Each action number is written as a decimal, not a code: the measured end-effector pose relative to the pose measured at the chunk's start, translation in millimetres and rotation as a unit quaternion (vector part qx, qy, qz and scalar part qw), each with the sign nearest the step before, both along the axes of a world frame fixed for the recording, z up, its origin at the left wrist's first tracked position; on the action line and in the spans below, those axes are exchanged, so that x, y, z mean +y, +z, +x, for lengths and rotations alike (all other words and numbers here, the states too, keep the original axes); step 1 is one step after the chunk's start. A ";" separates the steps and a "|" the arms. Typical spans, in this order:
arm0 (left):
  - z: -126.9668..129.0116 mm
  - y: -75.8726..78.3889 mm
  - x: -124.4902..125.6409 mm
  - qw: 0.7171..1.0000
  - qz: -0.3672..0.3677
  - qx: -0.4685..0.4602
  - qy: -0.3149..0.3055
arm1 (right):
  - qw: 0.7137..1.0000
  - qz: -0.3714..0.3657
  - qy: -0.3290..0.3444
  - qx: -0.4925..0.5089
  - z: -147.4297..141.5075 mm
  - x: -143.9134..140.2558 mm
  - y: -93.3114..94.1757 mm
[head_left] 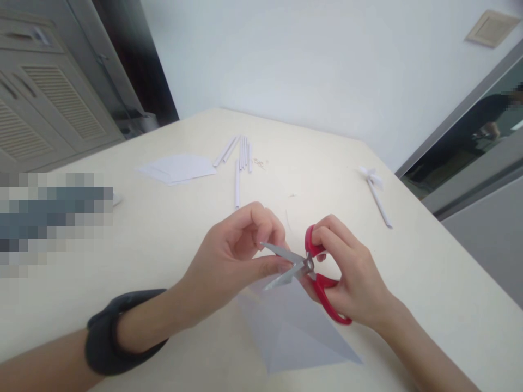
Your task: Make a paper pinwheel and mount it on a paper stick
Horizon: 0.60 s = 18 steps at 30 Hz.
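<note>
My right hand [355,272] grips red-handled scissors [327,299] by the finger loops, and their blades stand apart, pointing left. Beside the blades, my left hand [241,256] pinches the top corner of a folded white sheet of paper [294,337] between thumb and fingers. That sheet hangs down toward me, its creases showing. The open blades lie across the pinched corner, close to my left thumb. Whether they touch the paper at the corner I cannot tell. A dark band sits on my left wrist.
On the pale table [183,218] lie a stack of white paper [180,167] and several rolled paper tubes [244,152]. One tube [237,185] lies just beyond my left hand. A paper pinwheel on a stick [379,201] is at the right. A wall [278,65] closes the far side.
</note>
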<state>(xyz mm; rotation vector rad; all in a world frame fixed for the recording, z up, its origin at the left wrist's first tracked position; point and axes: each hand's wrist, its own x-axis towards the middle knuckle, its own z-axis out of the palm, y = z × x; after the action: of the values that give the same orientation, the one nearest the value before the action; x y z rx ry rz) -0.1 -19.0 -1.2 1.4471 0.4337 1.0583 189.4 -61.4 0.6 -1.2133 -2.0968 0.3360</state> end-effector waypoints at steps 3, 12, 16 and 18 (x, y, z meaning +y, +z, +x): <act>0.2 0.0 0.9 1.000 0.004 -0.002 0.001 | 1.000 -0.002 0.002 0.003 -0.7 -0.5 -1.2; 0.2 -3.5 0.7 1.000 -0.022 -0.020 -0.003 | 0.999 0.013 -0.010 0.034 -5.1 -1.8 -4.0; 0.2 -4.3 1.7 1.000 -0.015 -0.025 -0.008 | 0.999 0.015 -0.022 0.044 -6.4 -2.8 -4.0; 0.3 -4.1 1.6 0.999 -0.019 -0.026 -0.010 | 0.999 0.014 -0.022 0.048 -6.5 -3.2 -4.6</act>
<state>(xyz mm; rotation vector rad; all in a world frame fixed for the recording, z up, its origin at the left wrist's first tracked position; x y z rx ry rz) 0.2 -17.4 -5.2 1.3853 0.4004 1.0642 182.9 -64.7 -4.0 -1.2022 -1.9846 0.3378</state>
